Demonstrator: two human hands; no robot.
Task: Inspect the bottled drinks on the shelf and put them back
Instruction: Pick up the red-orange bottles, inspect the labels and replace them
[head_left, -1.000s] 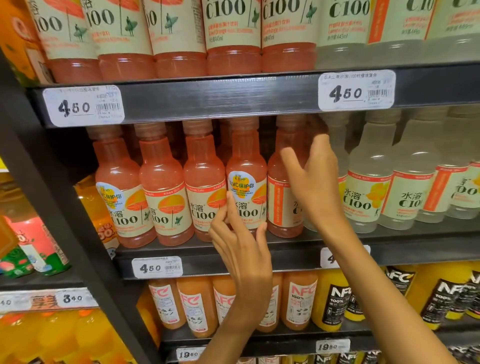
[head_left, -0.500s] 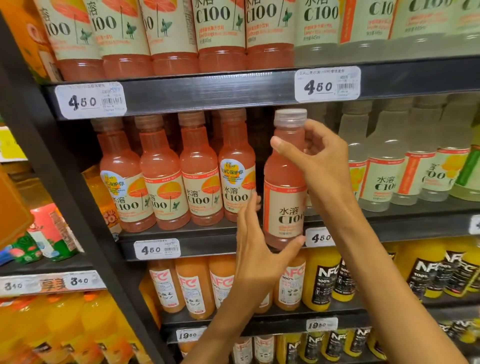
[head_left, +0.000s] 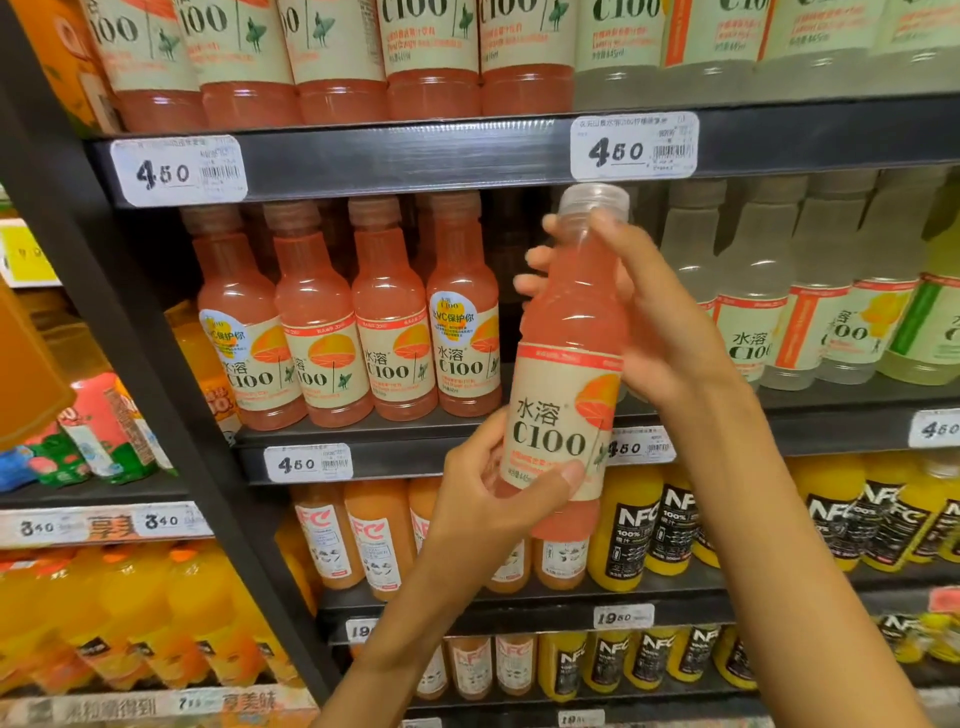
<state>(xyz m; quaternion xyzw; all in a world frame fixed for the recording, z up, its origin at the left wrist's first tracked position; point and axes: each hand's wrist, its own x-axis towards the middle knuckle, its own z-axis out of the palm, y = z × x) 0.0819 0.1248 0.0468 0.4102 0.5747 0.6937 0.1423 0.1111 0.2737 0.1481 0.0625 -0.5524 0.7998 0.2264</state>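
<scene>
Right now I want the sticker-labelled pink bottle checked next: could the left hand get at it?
Probably not yet: the left hand grips the held bottle. The sticker-labelled bottle stands unblocked at the shelf front.

Open slot on the middle shelf (head_left: 519, 421), between the fourth pink bottle (head_left: 462, 332) and the pale bottles (head_left: 691, 270) toward the right edge. Slot partly screened by the held bottle (head_left: 566, 364) and both hands just in front. Headroom low under the upper shelf lip (head_left: 415, 161). Dark upright (head_left: 104, 291) closing off the left edge.
</scene>
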